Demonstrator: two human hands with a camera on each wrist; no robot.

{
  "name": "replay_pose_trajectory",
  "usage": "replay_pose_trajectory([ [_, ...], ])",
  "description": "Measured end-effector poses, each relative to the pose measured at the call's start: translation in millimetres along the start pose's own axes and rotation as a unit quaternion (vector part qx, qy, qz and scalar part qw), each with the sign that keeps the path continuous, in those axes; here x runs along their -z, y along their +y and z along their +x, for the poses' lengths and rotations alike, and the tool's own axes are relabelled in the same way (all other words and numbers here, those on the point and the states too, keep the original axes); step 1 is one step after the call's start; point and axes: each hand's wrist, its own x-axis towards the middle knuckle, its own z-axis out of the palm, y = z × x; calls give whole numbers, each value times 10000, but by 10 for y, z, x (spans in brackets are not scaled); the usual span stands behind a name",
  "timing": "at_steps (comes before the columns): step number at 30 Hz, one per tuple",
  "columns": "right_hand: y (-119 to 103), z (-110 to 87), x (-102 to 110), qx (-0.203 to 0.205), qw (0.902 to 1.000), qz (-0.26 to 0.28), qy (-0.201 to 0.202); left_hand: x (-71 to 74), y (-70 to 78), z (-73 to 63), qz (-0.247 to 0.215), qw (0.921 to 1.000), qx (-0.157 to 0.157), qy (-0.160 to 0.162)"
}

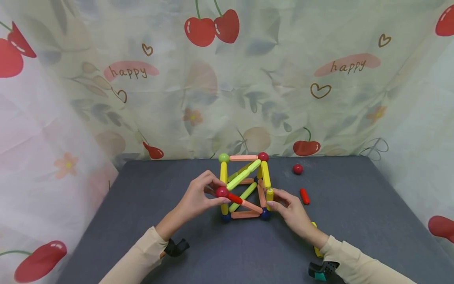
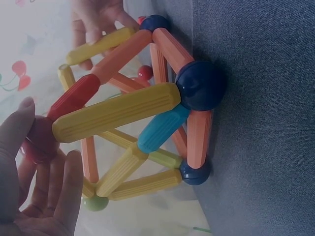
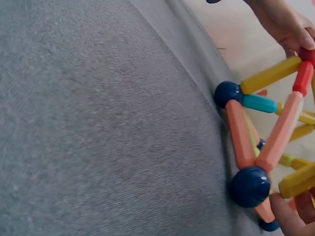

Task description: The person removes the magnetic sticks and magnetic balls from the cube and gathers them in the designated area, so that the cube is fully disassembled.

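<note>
A frame of sticks and balls, with dark blue balls (image 1: 265, 213) at its base, stands on the table. My left hand (image 1: 198, 193) pinches the red ball (image 1: 222, 192) at its upper front left corner, where a red stick (image 2: 74, 96) and an upright yellow stick (image 2: 118, 112) meet. From the red stick a salmon stick (image 3: 280, 130) slopes to the front right dark blue ball. Close above that ball, my right hand (image 1: 292, 209) holds another yellow stick (image 1: 270, 194) between thumb and fingers. In the right wrist view, its lower end looks apart from the ball.
Right of the frame lie a loose red ball (image 1: 297, 169) and a short red stick (image 1: 304, 196). A yellow stick (image 1: 318, 251) is partly hidden under my right forearm. Patterned cloth (image 1: 227, 86) hangs behind the dark grey table (image 1: 227, 252).
</note>
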Motion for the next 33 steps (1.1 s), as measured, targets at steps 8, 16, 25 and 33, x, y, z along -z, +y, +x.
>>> replay_pose_trajectory([
  [8,-28,-19,14,-84,9996,-268,95,8,10,2,10,10000,9,5],
  [16,-50,-86,74,-302,9981,-539,79,-12,-6,-6,-23,10000,-23,17],
  [25,-128,-193,402,-313,9978,-584,-58,-5,7,-14,-51,10000,11,40],
  [33,-37,-342,926,-1046,9942,-72,-247,3,12,-3,-56,10000,49,15],
])
